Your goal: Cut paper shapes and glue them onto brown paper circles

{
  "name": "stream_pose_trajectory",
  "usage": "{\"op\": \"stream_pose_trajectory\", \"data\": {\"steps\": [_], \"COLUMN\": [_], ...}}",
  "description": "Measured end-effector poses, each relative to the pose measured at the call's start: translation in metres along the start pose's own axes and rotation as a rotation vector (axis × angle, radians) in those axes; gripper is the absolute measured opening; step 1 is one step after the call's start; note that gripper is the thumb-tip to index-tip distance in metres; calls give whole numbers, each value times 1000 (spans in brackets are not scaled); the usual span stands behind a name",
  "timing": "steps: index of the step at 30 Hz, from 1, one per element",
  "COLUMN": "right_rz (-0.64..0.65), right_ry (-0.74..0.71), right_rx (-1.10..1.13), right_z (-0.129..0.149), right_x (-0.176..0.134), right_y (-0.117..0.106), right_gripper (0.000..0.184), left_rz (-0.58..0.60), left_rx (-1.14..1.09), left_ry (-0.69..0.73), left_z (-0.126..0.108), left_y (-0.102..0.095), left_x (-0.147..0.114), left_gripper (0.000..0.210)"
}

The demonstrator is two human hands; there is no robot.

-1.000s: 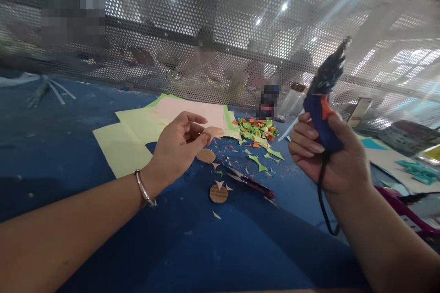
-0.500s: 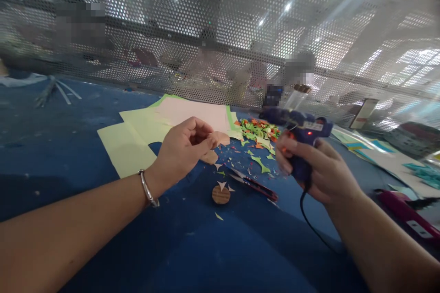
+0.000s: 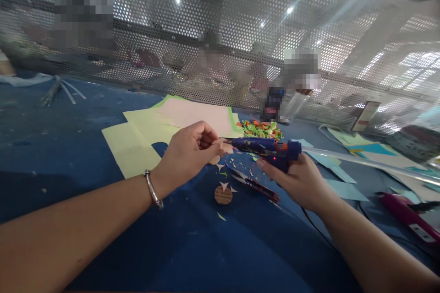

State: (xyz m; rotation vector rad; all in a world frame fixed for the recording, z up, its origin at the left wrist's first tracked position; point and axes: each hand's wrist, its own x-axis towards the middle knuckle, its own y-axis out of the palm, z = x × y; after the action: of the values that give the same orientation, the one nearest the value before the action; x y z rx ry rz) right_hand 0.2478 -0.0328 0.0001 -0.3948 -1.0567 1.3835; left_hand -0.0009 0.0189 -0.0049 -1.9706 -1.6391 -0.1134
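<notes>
Blue table (image 3: pixel 165 247), perforated screen (image 3: pixel 147 18); left hand (image 3: pixel 190 150) pinching peach paper (image 3: pixel 226 148), right hand (image 3: pixel 307 184) gripping glue gun (image 3: pixel 257 145).

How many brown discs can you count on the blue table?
2. One brown disc lies left of the scissors, nearer the camera; another disc is partly hidden by the left hand. Others may be hidden.

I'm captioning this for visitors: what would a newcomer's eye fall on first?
Probably the blue glue gun in the right hand, its nozzle pointing at a small peach piece pinched in the left hand. Next come the green and orange scraps heaped just beyond the gun, then the brown striped disc lying nearer the person.
</notes>
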Motion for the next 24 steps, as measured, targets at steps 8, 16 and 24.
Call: {"op": "stream_pose_trajectory", "data": {"steps": [8,16,24], "right_rz": [4,12,-2], "right_ry": [15,24,5], "right_rx": [-115,-161,-173], "right_z": [1,3,2], "right_x": [1,0,0], "right_y": [0,0,1], "right_gripper": [34,35,39], "left_rz": [10,36,22], "left_rx": [38,63,73], "left_ry": [-7,15,3], "left_z": [-3,-1,-1], "left_y": [0,-2,-1], "left_x": [0,-2,-1], "left_gripper": [20,28,25]}}
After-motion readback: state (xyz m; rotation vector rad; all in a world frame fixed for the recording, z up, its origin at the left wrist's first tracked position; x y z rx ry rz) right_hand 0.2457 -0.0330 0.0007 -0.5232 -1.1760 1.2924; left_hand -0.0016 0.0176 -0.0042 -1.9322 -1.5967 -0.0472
